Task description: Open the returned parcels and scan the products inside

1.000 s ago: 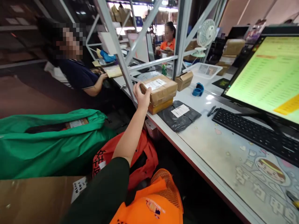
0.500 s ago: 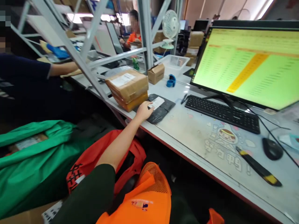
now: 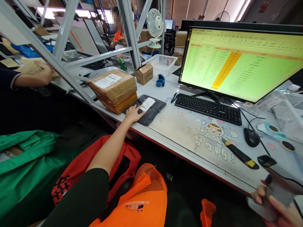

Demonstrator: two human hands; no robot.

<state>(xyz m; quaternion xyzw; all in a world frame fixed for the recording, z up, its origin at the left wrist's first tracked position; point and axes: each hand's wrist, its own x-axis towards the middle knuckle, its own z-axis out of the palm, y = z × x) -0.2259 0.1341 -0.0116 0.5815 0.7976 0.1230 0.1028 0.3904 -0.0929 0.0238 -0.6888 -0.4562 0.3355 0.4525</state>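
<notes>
My left hand lies flat with fingers stretched on a black plastic mailer that has a white label, on the white desk. Just left of it stand two stacked brown taped parcels. My right hand is at the bottom right corner, fingers wrapped round a grey handheld scanner.
A monitor with a green spreadsheet, a black keyboard, a mouse and a black-and-yellow box cutter sit on the desk. Behind are a small carton, a blue tape holder, a white basket, a fan and grey rack struts. Green, red and orange bags lie below. A co-worker's hand rests at the left.
My left hand left the top brown parcel and came down onto the black mailer. The view swung right, and my right hand with the scanner came into view.
</notes>
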